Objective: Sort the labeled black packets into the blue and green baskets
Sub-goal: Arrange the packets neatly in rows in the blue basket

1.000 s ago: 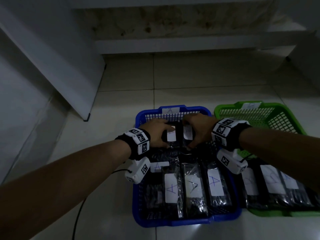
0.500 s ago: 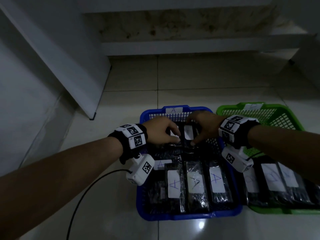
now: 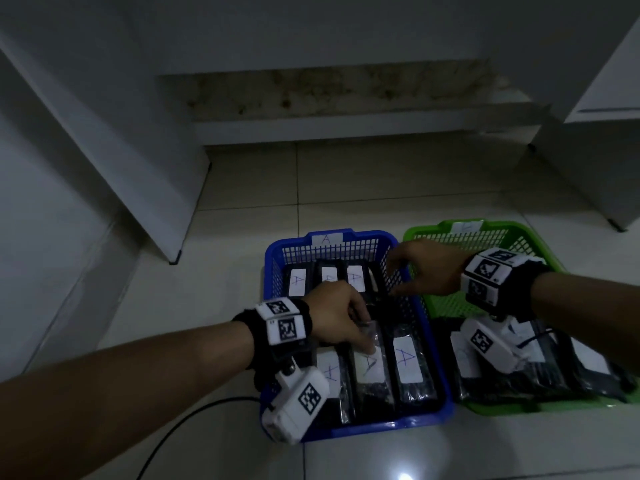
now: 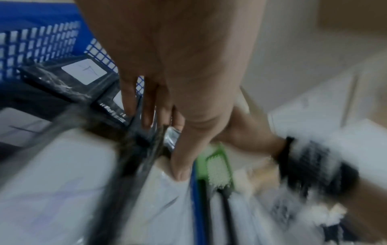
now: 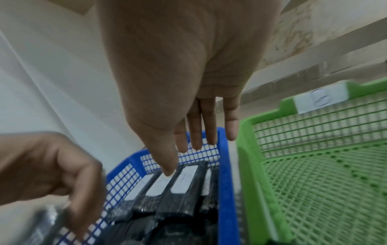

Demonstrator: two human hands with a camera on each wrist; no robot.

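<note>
Left hand: my left hand (image 3: 334, 315) sits over the middle of the blue basket (image 3: 270, 271); its fingers curl down and pinch the clear top edge of a packet (image 3: 372, 372) labelled A. The left wrist view is blurred but shows the thumb (image 4: 181, 159) laid along that edge.
Right hand: my right hand (image 3: 429, 268) hangs over the far right corner of the blue basket, at the wall it shares with the green basket (image 3: 446, 306). Fingers (image 5: 209, 126) straight and slightly spread, holding nothing, touching nothing that I can make out.
Held packet: lies in the near row, just below the left-hand pinch, between two other A packets (image 3: 408, 365); whether it is lifted off the basket floor I cannot tell.
Far row: three A packets (image 3: 355, 277) side by side beyond the left hand, below the right-hand fingertips; a fourth stands on edge beside them.
Blue basket: tag (image 3: 326, 239) on the far rim reads A.
Green basket: just right of the blue one, walls touching or nearly so. Its far half, under the right wrist, shows bare mesh; labelled packets (image 3: 588, 358) lie in the near half. Far-rim tag (image 5: 320, 99) too faint to read.
</note>
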